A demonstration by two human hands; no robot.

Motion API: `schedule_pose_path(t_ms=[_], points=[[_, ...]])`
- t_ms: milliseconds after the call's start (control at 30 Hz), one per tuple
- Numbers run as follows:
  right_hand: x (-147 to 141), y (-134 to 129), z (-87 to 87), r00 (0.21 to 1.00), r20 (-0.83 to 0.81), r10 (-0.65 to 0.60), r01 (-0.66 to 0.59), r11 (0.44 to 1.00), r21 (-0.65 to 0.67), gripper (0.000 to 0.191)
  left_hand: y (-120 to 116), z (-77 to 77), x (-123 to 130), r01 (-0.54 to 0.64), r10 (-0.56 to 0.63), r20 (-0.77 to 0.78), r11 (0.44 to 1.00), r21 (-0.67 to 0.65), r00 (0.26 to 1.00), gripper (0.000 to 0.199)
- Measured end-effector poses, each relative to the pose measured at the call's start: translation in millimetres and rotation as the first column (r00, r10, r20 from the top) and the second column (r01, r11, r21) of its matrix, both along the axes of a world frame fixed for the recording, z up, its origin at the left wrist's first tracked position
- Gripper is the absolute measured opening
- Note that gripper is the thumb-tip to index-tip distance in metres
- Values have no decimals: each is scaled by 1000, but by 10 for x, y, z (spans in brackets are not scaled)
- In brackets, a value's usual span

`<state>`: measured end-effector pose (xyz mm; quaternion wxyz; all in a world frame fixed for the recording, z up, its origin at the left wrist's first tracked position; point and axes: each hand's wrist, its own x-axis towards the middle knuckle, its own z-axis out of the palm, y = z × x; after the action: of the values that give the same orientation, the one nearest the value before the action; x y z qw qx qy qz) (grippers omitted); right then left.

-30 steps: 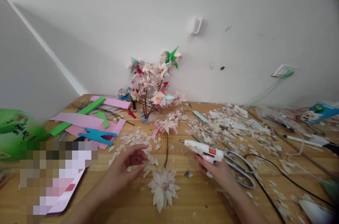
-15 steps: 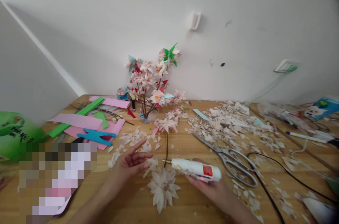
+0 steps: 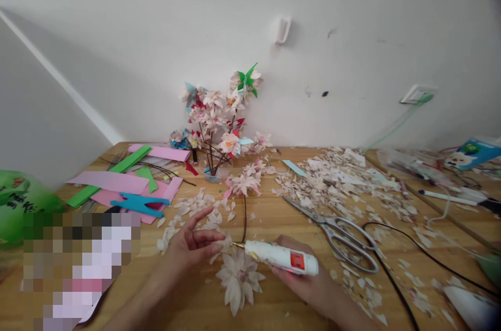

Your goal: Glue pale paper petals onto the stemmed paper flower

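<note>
In my left hand (image 3: pixel 193 239) a pale petal (image 3: pixel 224 243) is pinched between thumb and fingers. My right hand (image 3: pixel 295 268) grips a white glue gun (image 3: pixel 279 257) with an orange-red patch, its metal tip pointing left and at the petal's edge. Just below lies a white petal flower (image 3: pixel 239 279) on the table. Behind the tip, a brown stem runs up to a pink and white flower (image 3: pixel 246 184).
Flowering branches (image 3: pixel 215 117) stand in a small clear holder by the wall. Silver scissors (image 3: pixel 332 232), a black cable (image 3: pixel 395 268) and scattered petals (image 3: pixel 336 179) lie right. Coloured paper strips (image 3: pixel 113 180) and a green bag (image 3: pixel 23 205) are left.
The glue gun has moved left, bringing its tip up to the petal in my left hand. The whole view has shifted slightly.
</note>
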<state>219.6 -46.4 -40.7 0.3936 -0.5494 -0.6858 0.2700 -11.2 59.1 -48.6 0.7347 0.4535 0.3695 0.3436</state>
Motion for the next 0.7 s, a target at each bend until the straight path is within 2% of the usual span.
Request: schedule_pose_path(t_ms=[333, 700], points=[[-17, -14, -50, 999, -27, -38, 37, 998, -42, 23, 11, -20, 6, 2, -1, 20, 999, -43, 1000, 91], [-23, -6, -55, 998, -15, -63, 61, 992, -111, 26, -13, 2, 16, 46, -47, 41, 999, 11, 998, 75]])
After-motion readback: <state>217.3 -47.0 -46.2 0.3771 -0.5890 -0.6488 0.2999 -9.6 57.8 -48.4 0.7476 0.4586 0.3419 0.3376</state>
